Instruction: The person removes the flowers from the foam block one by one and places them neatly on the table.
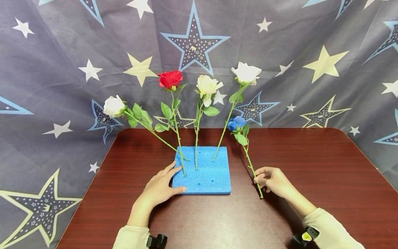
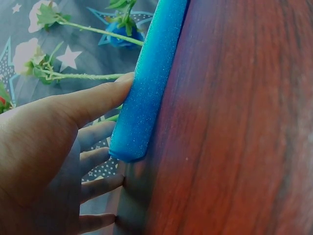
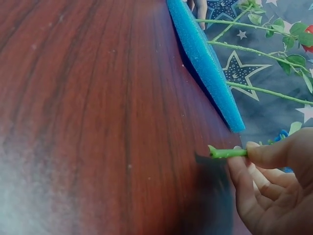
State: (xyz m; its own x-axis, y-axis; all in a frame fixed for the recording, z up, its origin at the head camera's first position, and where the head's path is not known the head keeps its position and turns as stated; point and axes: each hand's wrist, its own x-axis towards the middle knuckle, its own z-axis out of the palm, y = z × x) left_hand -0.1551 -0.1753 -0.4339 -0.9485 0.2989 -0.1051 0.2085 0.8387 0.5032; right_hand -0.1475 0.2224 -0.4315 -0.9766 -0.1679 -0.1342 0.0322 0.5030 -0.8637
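Observation:
My right hand (image 1: pixel 275 181) pinches the lower stem of a blue artificial rose (image 1: pixel 237 123) between thumb and fingers, to the right of a blue foam block (image 1: pixel 205 185). In the right wrist view the cut stem end (image 3: pixel 227 153) sticks out past the fingertips, over the table. Spread over the block's left side, my left hand (image 1: pixel 160 185) has its thumb on the front edge and fingers along the left edge. Standing in the foam are a red rose (image 1: pixel 170 79) and three white roses, one leaning far left (image 1: pixel 114 105), one in the middle (image 1: pixel 207 85), one leaning right (image 1: pixel 246 73).
Small holes (image 1: pixel 212 181) show in the front part of the foam. The block sits on a dark red wooden table (image 1: pixel 311 166) with rounded back corners. Behind it hangs a grey curtain (image 1: pixel 217 20) with stars. Both wrists wear small black cameras (image 1: pixel 157 241).

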